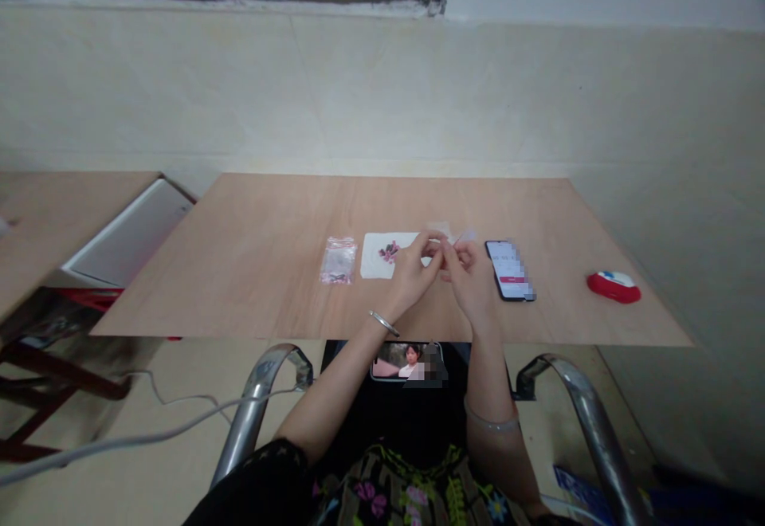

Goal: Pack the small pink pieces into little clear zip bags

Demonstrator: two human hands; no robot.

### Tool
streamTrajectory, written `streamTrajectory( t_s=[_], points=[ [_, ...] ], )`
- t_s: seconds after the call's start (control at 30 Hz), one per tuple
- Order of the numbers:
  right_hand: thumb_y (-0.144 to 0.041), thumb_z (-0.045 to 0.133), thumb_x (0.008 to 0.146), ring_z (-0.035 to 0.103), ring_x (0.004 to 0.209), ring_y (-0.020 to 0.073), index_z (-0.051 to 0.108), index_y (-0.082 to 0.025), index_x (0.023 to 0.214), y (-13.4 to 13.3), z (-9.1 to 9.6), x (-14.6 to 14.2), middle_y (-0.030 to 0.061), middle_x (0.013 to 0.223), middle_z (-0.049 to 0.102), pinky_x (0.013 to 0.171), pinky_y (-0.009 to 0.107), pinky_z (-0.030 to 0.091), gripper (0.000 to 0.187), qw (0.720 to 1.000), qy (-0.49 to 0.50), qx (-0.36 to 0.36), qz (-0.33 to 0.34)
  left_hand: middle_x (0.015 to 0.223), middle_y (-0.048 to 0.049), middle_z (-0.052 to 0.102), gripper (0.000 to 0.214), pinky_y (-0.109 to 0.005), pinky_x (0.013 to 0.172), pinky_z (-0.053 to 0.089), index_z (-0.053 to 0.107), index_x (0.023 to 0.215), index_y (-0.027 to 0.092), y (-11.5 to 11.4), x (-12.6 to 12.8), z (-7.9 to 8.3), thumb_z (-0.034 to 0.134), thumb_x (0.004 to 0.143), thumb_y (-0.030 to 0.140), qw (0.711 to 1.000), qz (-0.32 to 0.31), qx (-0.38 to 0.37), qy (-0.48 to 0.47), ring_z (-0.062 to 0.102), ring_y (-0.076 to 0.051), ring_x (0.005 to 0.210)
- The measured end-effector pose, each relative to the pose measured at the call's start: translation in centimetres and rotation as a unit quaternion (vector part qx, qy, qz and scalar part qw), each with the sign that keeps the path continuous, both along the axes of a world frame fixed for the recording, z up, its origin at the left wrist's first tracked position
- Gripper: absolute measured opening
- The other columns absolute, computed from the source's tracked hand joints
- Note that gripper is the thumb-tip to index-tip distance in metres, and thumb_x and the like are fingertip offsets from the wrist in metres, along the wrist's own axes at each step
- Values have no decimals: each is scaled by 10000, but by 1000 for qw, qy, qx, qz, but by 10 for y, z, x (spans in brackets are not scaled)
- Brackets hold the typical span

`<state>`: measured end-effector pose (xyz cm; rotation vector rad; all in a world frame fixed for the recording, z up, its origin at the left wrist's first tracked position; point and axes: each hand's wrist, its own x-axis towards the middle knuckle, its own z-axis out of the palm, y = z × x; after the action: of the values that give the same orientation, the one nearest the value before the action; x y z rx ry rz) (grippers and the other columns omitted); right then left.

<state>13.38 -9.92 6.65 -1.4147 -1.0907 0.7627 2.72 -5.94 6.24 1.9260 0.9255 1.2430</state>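
One plywood tabletop [239, 271] spans the middle of the frame. Near its centre, the left hand [409, 275] and right hand [472, 280] are together, their fingertips pinching a small translucent film piece [463, 236]. To the right lie a smartphone [509, 269] and, farther along, a red-and-white computer mouse [613, 287]. Just left of the hands is a white paper sheet [374, 259] bearing small pink pieces [389, 252], with a clear zip bag [338, 261] beside it.

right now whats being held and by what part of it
The left hand and right hand seem to pinch a small translucent film together; fingers hide the exact place of the hold.
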Motion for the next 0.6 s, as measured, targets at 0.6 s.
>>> streamTrajectory(
  t_s=[0.6],
  points=[
    [-413, 398, 935, 612, 717, 164, 551, -204, 777, 8, 3, -8, 31, 758, 650, 644, 273, 438, 304, 985, -166, 44, -18, 859, -23, 654, 77, -229, 657, 542, 461, 942, 204, -3, -2, -3, 499, 925, 269, 991, 100, 86, 23, 670, -122, 777]
  ],
)
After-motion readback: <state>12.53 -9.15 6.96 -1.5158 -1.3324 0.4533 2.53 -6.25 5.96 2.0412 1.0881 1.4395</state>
